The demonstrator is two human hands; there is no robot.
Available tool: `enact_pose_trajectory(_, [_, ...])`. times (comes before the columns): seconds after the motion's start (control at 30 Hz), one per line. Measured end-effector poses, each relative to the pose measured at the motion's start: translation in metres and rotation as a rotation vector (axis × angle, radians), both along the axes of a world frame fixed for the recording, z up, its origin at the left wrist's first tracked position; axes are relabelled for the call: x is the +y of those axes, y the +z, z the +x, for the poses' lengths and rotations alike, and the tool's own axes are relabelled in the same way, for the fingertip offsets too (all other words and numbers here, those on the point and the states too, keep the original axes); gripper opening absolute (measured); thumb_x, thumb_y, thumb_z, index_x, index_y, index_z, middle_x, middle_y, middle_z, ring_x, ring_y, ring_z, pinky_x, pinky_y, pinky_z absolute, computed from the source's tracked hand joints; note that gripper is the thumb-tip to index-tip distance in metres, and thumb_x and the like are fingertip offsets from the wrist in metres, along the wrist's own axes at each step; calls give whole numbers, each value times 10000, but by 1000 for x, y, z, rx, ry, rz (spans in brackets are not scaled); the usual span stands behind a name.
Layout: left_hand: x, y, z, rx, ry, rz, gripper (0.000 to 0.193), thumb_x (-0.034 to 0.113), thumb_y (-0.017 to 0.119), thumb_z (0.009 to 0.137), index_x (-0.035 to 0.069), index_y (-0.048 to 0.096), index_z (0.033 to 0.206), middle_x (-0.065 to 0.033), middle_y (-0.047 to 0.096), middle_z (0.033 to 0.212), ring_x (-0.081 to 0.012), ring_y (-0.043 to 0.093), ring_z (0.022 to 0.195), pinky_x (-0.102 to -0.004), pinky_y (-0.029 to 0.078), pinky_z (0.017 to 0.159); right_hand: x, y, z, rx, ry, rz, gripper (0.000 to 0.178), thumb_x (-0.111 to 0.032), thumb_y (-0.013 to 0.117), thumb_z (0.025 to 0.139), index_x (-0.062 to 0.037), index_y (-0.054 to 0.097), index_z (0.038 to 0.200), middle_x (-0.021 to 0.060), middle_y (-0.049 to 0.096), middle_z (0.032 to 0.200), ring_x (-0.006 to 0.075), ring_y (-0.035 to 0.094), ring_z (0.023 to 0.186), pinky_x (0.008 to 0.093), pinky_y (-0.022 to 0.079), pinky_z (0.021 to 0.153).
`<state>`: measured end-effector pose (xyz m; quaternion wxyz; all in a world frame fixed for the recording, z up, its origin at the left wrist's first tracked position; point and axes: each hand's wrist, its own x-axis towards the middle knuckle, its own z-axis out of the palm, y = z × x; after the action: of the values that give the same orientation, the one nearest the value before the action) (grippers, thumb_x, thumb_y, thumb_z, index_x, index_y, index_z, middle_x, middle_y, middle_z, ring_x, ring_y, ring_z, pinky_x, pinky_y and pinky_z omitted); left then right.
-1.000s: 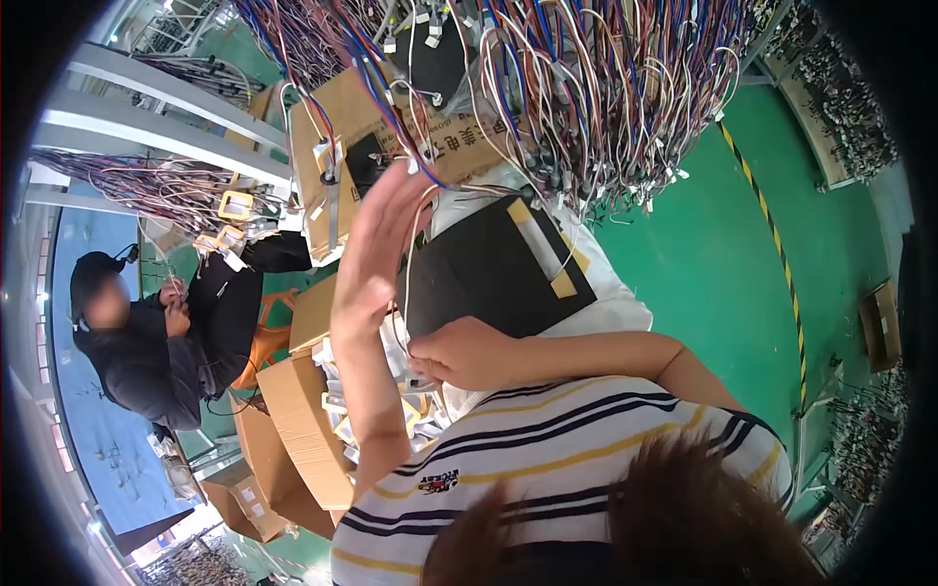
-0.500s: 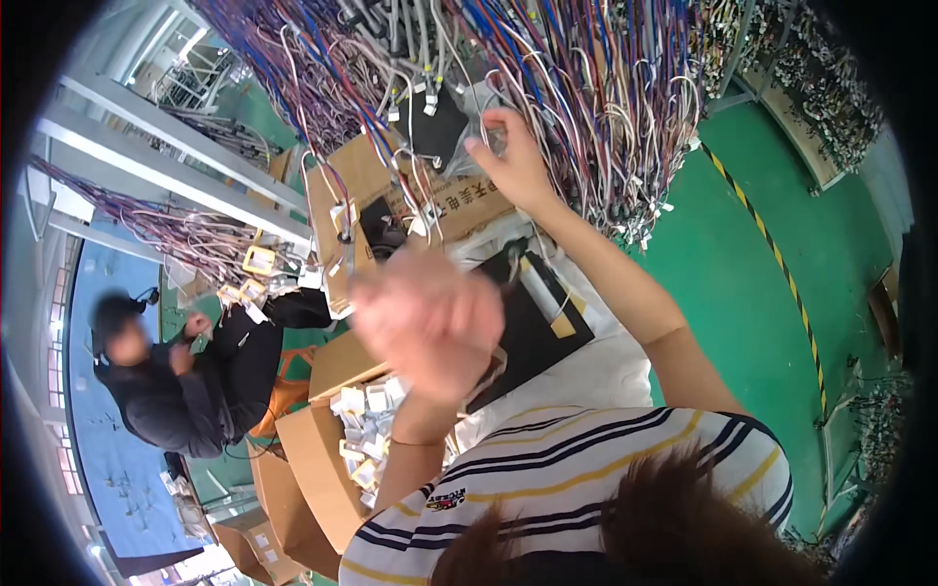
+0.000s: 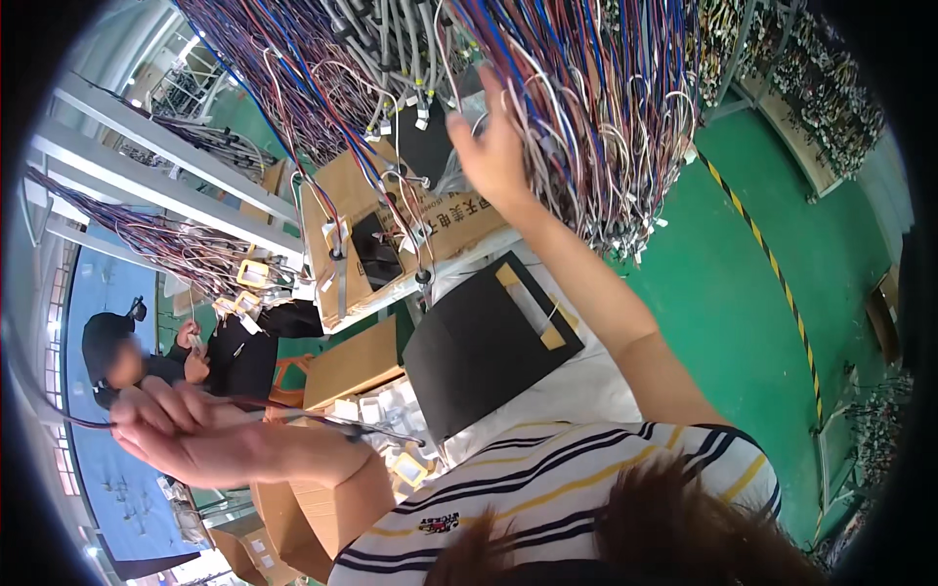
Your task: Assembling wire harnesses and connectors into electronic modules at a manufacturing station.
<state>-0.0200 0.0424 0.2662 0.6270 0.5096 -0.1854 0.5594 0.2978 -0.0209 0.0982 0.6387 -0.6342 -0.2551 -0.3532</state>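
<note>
My left hand (image 3: 210, 435) is out at the left with fingers curled round a thin dark cable (image 3: 322, 420). The cable runs from the far left edge through the fist and back over the wrist, ending above a box of white connectors. My right hand (image 3: 493, 161) is raised at the hanging bundle of red, blue and white wires (image 3: 606, 127). Its thumb and forefinger stand apart; the other fingers are partly hidden by wires. Below it, a black flat panel (image 3: 459, 366) with a yellow-edged window lies on a white cloth (image 3: 586, 391).
A cardboard box (image 3: 327, 508) full of white and yellow connector parts (image 3: 391, 410) stands below my left arm. Flattened cardboard (image 3: 459, 220) covers the bench ahead. White rack bars (image 3: 166, 161) cross the left side. A co-worker in dark clothes (image 3: 234, 352) sits beyond, hands raised.
My left hand has swung from the middle to the far left, drawing the cable out. The right hand has risen slightly along the wires. The black panel shows more fully.
</note>
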Motion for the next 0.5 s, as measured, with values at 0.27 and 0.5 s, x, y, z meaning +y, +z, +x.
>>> enact_pose_trajectory(0.27, [174,-82,57,486,1746,706,197,136,509,944,3,624,1033,-174,637,899,-335,613,823,-400,473,745,-35,-14,-11,-39,314,-200,167,-127,500,959,4,562,875,85,525,724,200,516,624,290,428,602])
enact_pose_trajectory(0.5, [175,-151,128,579,1528,526,340,137,547,924,-20,496,1221,-212,512,1106,-350,547,963,-419,430,850,-83,-60,-29,101,416,-230,190,-109,481,958,12,534,821,134,516,707,271,527,629,331,447,621])
